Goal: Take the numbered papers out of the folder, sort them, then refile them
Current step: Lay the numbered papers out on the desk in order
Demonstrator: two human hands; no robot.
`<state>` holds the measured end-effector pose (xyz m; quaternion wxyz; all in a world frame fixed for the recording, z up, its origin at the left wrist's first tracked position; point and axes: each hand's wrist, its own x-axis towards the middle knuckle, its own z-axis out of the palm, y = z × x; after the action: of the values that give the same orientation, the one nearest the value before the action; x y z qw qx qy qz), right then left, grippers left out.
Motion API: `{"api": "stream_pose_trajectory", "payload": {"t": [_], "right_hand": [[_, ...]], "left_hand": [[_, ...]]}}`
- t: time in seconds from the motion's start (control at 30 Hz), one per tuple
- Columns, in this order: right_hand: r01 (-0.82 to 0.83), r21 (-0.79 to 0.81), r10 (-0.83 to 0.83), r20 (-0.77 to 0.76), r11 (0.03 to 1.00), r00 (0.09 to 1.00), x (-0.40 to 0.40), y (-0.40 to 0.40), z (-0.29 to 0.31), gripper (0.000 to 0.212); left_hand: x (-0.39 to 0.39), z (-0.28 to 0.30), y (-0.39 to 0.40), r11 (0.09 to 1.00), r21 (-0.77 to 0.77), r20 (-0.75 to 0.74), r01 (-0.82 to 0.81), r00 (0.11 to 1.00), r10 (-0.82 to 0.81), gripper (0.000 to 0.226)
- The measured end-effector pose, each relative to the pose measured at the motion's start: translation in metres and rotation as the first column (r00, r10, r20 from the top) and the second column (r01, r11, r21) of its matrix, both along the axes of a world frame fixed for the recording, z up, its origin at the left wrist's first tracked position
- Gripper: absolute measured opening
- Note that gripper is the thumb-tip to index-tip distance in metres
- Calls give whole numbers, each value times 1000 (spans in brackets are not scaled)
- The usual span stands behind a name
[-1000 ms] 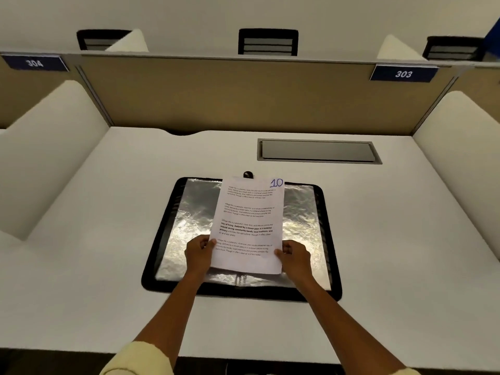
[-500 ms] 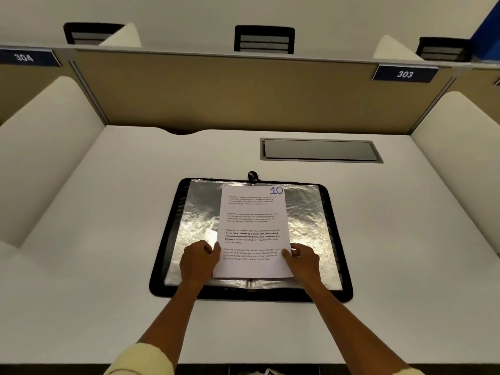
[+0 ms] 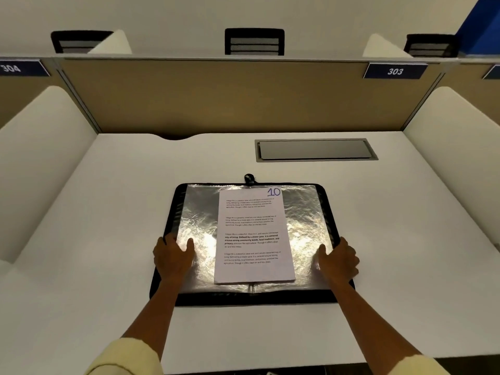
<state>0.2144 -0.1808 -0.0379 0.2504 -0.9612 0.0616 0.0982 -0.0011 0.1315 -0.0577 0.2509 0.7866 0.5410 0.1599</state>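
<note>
- two pale yellow sleeves (image 3: 127, 357) show at the bottom edge, bare forearms reaching forward over the white desk (image 3: 81, 280).
- the left hand (image 3: 173, 257) lies on the left side of the open folder (image 3: 189, 226), fingers spread and fairly straight, fingertips on the black edge and the silver lining; it grasps nothing that can be seen.
- the right hand (image 3: 338, 262) lies on the folder's right side, thumb on the lining, fingers over the black border; whether they curl round the edge cannot be told.
- the folder lies flat and open on the desk, black zip border all round, crinkled silver inside, a zip pull (image 3: 249, 177) at the middle of its far edge.
- a sheet (image 3: 253, 236) of printed text, marked "10" in blue at its top right corner, lies flat along the folder's middle, between the hands and touched by neither.
- beyond the folder, to the right, a grey hatch (image 3: 315, 149) sits flush in the desk.
- a tan partition (image 3: 216, 98) closes the back, with a blue sign (image 3: 395, 71) reading "303".
- past it stand black chair backs (image 3: 254, 41).
</note>
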Motion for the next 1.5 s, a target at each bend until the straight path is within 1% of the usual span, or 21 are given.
{"api": "stream_pose_trajectory", "payload": {"t": [0.07,0.17,0.23,0.3,0.4,0.5,0.57,0.63,0.8,0.9,1.0,1.1,1.3,1.5], "right_hand": [[10,-14,-11,-58,1000,998,7,2,2,66],[68,-1,-68,-123,998,990,24,3,10,63],[123,33,-115,-185,992,976,38,-3,13,59],[128,92,-104,-231,987,967,51,-9,10,55],[115,178,-79,-197,977,977,59,-10,10,40],[107,241,-75,-141,965,987,59,-10,15,29],[150,289,-118,-125,946,985,58,-12,18,29],[183,319,-156,-108,930,982,56,-16,22,28],[228,353,-219,-64,908,974,61,-39,27,28],[256,378,-262,-37,890,964,66,-63,31,28],[303,407,-315,-40,861,948,74,-94,33,27],[345,427,-363,-41,836,931,84,-129,38,26],[376,457,-416,-16,806,909,106,-195,52,26],[379,456,-415,-23,806,910,135,-266,59,27]], "left_hand": [[1,3,0,999,-22,18,-23,1000,23,47],[1,7,10,994,-84,20,-76,997,77,51],[0,12,18,988,-119,58,-95,993,103,48],[-2,17,26,980,-155,92,-128,985,143,47],[-4,19,34,965,-199,109,-173,974,197,47],[-4,20,35,943,-254,164,-214,952,260,30],[-4,21,34,944,-251,204,-215,941,269,21],[-3,22,30,943,-248,253,-220,925,283,17],[16,27,9,963,-190,342,-193,906,249,17],[33,32,-10,969,-189,387,-162,894,225,18],[51,39,-31,972,-199,427,-124,882,200,18],[69,41,-54,972,-216,451,-89,874,180,16],[108,43,-112,964,-264,486,-35,859,164,15],[141,39,-182,960,-280,476,-29,864,165,15]]}}
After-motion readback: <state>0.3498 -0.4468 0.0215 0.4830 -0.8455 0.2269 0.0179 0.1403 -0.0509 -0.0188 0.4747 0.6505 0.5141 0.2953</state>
